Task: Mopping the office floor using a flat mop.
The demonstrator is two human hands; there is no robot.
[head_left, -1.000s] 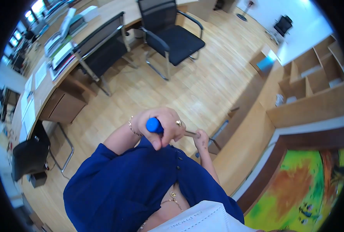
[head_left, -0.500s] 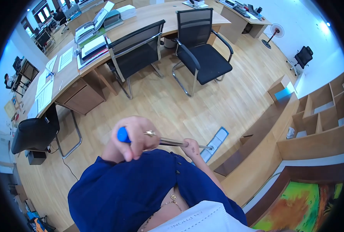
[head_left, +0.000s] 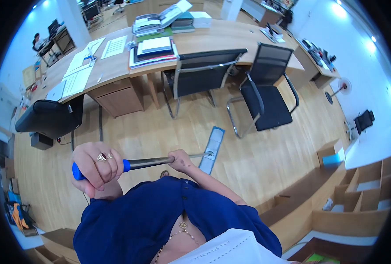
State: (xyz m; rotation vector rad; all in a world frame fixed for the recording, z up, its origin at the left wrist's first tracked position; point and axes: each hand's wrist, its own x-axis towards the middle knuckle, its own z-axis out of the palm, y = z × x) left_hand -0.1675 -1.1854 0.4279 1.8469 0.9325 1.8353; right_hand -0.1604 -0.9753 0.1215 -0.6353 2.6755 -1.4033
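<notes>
My left hand (head_left: 99, 167) is wrapped round the blue grip at the top end of a flat mop's pole (head_left: 149, 163). Further down the metal shaft, my right hand (head_left: 180, 161) is closed on it. The pole slants across in front of my body, nearly level in the picture. At its far end, the flat mop head (head_left: 211, 147), grey-white with a blue fringe, lies on the wooden floor (head_left: 160, 136), a little left of the nearest chair's legs.
A long curved desk (head_left: 230, 37) bears stacked folders (head_left: 153, 46) and papers. Two black chairs (head_left: 268, 103) (head_left: 208, 72) stand along it, another chair (head_left: 50, 119) at left. Low wooden shelving (head_left: 354, 222) runs along the right. A fan (head_left: 338, 90) stands by the far right wall.
The mop head has moved left, away from the shelving. My left hand has swung left with the grip, and my right hand has shifted left too. The view has turned left.
</notes>
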